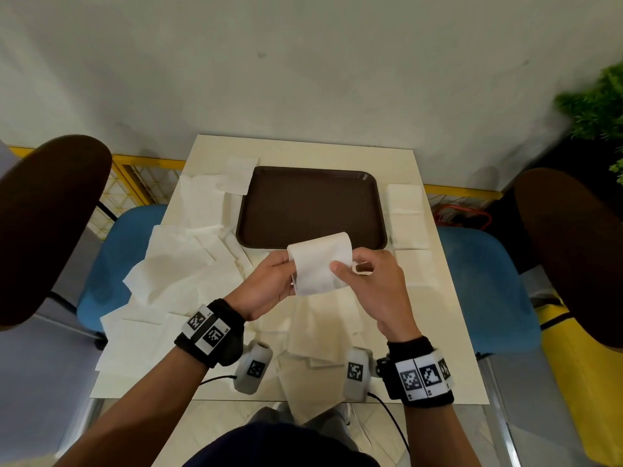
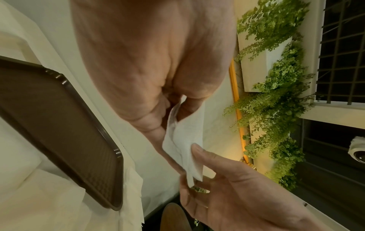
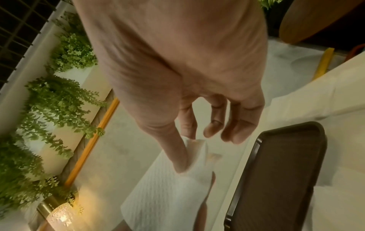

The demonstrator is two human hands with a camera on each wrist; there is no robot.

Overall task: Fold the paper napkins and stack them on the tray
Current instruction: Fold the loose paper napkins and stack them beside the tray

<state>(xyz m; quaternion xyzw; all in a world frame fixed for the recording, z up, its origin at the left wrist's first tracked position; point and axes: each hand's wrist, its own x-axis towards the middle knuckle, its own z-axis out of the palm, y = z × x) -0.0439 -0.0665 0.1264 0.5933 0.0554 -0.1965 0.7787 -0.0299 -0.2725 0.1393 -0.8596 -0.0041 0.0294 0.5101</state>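
Right now you're mid-fold — your left hand (image 1: 269, 284) and right hand (image 1: 369, 284) each pinch a side of one napkin (image 1: 320, 264), doubled over in the air just short of the bare tray (image 1: 312, 210). Next, I'd judge: match the edges (paper slips), crease, then set it down.

Both forearms are bare. Each wrist carries a black fabric wristband (image 1: 210, 335) faced with white tiles printed with black square-code markers. A grey camera pod (image 1: 253, 367) hangs under each wrist, code-marked, with a thin black cable (image 1: 215, 379) trailing off. The torso wears dark navy.
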